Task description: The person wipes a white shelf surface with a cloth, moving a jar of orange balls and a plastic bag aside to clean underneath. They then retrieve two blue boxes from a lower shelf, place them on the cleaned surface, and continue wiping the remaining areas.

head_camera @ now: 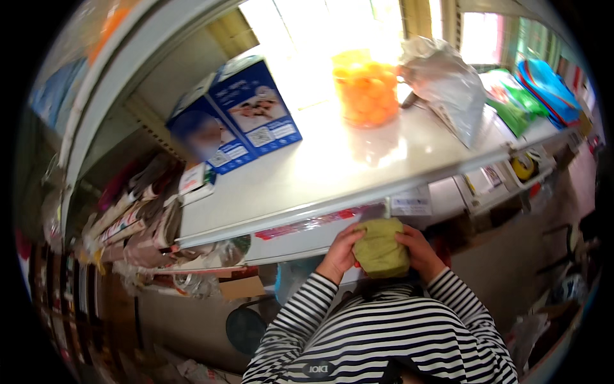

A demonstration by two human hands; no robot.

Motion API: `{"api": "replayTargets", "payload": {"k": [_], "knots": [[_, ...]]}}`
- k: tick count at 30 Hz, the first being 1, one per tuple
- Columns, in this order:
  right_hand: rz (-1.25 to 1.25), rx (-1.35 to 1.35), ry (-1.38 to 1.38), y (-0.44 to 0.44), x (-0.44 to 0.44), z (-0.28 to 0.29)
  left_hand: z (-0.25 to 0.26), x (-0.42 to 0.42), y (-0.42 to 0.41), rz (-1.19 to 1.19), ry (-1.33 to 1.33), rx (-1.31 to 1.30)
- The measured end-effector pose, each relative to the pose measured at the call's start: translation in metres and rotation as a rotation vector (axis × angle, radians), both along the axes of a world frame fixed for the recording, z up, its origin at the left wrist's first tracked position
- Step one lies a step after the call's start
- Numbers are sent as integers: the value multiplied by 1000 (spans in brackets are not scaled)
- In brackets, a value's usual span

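Note:
A folded olive-green cloth (382,248) is held between my two hands, close in front of my striped shirt and just below the front edge of a white shelf (307,182). My left hand (341,250) grips the cloth's left side, thumb on top. On the other side, my right hand (418,248) pinches the edge with its thumb and fingers. The fingers beneath the cloth are hidden. Farther up on the shelf stands a clear tub of orange balls (367,93), with a grey plastic bag (443,86) to its right.
Two blue printed boxes (256,108) stand at the shelf's left. Green (515,101) and blue packages (547,91) lie at the far right. A lower shelf (292,240) holds a red plastic-wrapped item (307,225). Rolled fabrics (129,223) are piled at left, above a dark round stool (245,330).

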State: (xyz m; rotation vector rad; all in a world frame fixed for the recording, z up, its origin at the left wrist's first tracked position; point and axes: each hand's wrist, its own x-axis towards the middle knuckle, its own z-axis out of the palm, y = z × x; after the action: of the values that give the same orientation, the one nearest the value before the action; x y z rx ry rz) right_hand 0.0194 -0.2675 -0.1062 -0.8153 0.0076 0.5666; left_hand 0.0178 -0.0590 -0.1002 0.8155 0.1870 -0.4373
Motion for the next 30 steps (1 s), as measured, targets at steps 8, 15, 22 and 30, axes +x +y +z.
{"api": "replayTargets", "payload": {"k": [8,15,22,30], "knots": [[290,-149,-273,55,1,24,-14,-50,28,-98,6,-103],[124,-513,-726,87,2,60,29,-82,91,65,-41,-111],[44,-469,-828,77,4,98,176,-97,205,714,-685,1137],[-80,-572,-933,83,-2,100,169,-2,239,240,-246,2642]]}}
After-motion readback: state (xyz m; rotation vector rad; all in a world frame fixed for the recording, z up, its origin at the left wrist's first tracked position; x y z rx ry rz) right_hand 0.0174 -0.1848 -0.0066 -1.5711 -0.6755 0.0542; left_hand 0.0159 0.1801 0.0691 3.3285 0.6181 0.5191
